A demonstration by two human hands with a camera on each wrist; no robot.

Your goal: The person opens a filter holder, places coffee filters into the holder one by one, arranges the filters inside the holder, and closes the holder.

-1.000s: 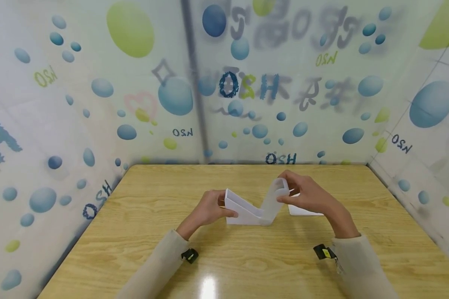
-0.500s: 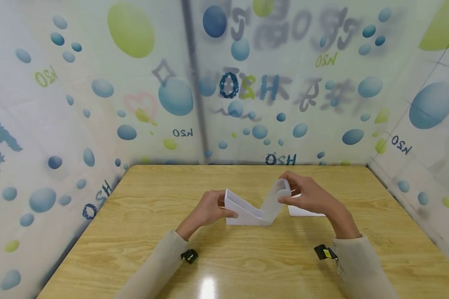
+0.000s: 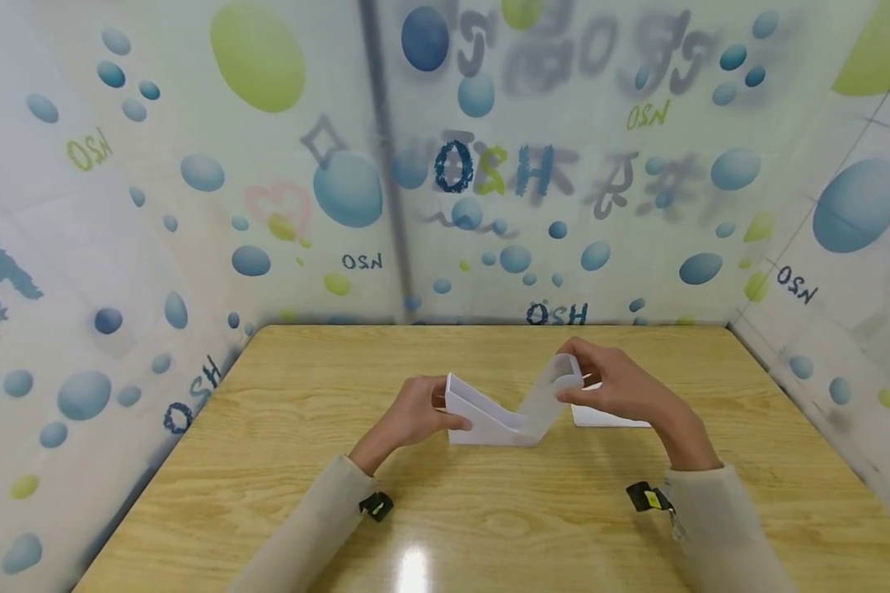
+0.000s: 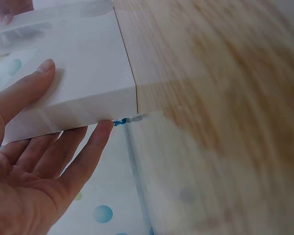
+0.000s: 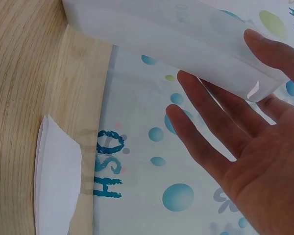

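Note:
A white box with a sloping top edge (image 3: 482, 420) stands on the table, joined at its right end to a tilted translucent cover (image 3: 540, 408). My left hand (image 3: 415, 412) grips the box's tall left end. In the left wrist view the thumb lies on its ribbed white face (image 4: 93, 63) and the fingers are on the far side. My right hand (image 3: 611, 385) pinches the raised end of the cover between thumb and fingers. The right wrist view shows the thumb on one side of the cover (image 5: 186, 44) and the fingertips along the other.
Folded white paper (image 3: 608, 417) lies on the wooden table (image 3: 311, 387) behind the right hand, partly hidden by it. Printed wall sheets (image 3: 586, 247) stand at the table's back edge and along both sides.
My right hand has moved slightly to the right, tilting the translucent cover a little further that way. My left hand and the box have stayed in place.

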